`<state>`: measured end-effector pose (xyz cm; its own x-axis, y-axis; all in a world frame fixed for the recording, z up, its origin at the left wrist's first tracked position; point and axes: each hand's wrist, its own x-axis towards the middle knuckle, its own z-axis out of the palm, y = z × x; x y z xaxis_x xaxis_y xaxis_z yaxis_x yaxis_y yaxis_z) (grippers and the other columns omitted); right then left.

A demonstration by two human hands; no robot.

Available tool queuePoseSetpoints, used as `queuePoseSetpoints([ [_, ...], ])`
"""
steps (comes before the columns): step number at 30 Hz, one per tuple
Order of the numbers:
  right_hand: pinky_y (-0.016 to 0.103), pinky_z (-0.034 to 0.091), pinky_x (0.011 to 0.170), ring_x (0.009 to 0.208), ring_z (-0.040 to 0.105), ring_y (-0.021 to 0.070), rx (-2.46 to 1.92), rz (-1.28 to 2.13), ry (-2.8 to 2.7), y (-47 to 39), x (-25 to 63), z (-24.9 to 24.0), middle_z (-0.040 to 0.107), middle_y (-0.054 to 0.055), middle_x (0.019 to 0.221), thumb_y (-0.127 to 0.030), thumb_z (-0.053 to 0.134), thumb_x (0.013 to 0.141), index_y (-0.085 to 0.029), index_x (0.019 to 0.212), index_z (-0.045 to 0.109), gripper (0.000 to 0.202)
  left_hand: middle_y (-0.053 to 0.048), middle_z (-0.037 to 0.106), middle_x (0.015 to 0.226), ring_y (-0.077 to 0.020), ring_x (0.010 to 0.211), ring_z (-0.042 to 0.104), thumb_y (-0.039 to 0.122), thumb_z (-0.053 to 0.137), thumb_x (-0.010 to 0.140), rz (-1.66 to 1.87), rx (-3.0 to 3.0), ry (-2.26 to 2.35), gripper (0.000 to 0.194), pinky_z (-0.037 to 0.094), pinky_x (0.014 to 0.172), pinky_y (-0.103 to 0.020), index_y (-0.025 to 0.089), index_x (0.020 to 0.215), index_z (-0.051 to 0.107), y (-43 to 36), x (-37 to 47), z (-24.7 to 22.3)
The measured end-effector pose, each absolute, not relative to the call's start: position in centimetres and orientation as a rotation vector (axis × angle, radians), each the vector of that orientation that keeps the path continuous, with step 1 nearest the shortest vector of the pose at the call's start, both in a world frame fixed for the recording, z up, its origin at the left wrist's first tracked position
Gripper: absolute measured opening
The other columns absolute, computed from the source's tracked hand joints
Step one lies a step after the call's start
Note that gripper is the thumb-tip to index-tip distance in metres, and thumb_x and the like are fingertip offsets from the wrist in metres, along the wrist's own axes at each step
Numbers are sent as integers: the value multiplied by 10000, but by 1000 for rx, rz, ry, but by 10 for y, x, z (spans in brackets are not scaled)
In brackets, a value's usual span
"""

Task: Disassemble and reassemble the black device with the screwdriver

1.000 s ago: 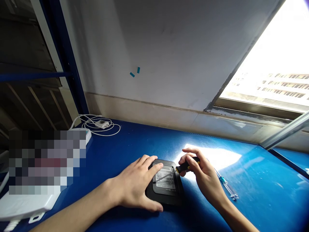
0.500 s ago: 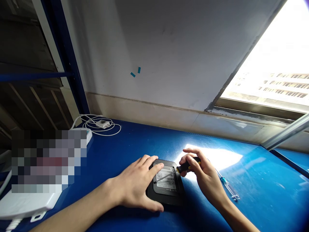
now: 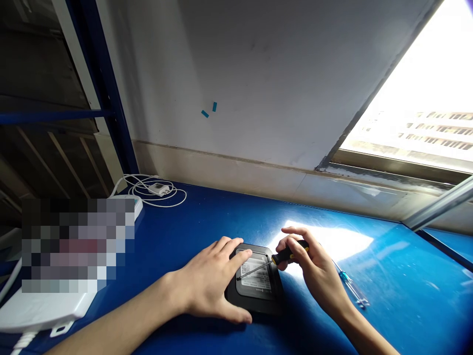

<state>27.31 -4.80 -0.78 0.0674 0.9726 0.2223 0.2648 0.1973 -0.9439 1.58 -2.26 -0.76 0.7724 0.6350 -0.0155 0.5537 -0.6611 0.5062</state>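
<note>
A flat black box-shaped device (image 3: 254,304) lies on the blue table, its white printed label facing up. My left hand (image 3: 210,281) grips it from the left, fingers over the far edge and thumb along the near side. In my right hand (image 3: 314,268) is a screwdriver (image 3: 286,253) with a black and yellow handle, pinched between thumb and fingers. Its thin shaft slants down to the left across the label, and the tip is at the label's left edge. Whether a screw sits under the tip, I cannot tell.
A second screwdriver (image 3: 354,289) with a clear bluish handle lies right of my right hand. A white cable (image 3: 170,204) with a plug is coiled at the back left. White equipment (image 3: 48,310), partly pixelated, stands at left. A wall (image 3: 251,88) rises behind the table (image 3: 177,231).
The whole view has shifted very slightly. Both hands, the device and the screwdriver hold nearly the same positions relative to each other.
</note>
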Motion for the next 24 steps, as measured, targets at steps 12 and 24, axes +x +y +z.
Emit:
queuePoseSetpoints([
  [12, 322, 603, 585, 570, 697, 168, -1267, 841, -1435, -48, 273, -7, 693, 9, 811, -569, 596, 971, -230, 1115, 593, 368, -230, 323, 1669, -426, 1527, 320, 752, 768, 721, 168, 2527, 902, 1102, 370, 1201, -582, 175, 1586, 403, -23, 16, -4],
  [24, 331, 609, 592, 588, 700, 178, -1282, 835, -1435, -47, 274, -8, 695, 15, 812, -584, 594, 966, -229, 1124, 590, 388, -234, 341, 1657, -435, 1514, 332, 741, 779, 715, 214, 2510, 885, 1090, 375, 1190, -593, 174, 1573, 419, -22, 16, -8],
])
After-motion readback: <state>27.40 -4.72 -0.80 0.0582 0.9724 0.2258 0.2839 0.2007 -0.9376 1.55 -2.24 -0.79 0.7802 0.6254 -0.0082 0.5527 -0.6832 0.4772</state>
